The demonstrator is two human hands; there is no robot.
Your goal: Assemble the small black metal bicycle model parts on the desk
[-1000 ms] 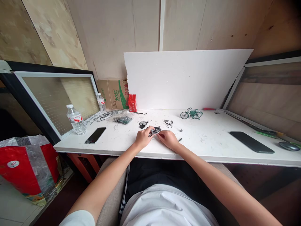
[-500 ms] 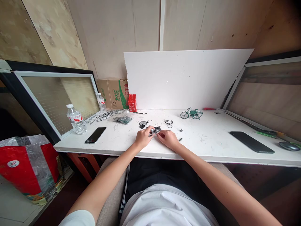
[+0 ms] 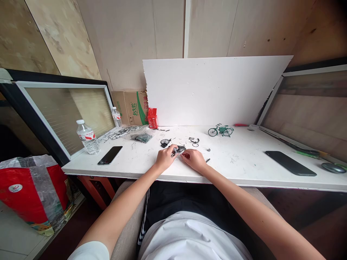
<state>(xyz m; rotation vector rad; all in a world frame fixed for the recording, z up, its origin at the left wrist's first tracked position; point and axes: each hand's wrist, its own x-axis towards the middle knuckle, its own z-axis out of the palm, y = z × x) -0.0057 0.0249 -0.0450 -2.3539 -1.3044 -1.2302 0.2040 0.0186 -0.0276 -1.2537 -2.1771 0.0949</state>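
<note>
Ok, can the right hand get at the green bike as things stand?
Probably yes: just a small grey bit lies near the way from the right hand to the green bike. That hand is at the black part, though, and would likely have to leave it first.

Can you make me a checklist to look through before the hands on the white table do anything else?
1. Left hand has hold of the dark model piece: ok.
2. Right hand pinches a part: cannot tell; its fingertips are hidden or too small to see.
3. Little parts gathered together: not ok; a dark stick lies by the right hand, while a thin ring lies farther back.
4. Green model bicycle upright and away from the hands: ok.
5. Nearer water bottle standing with its cap on: ok.
</note>
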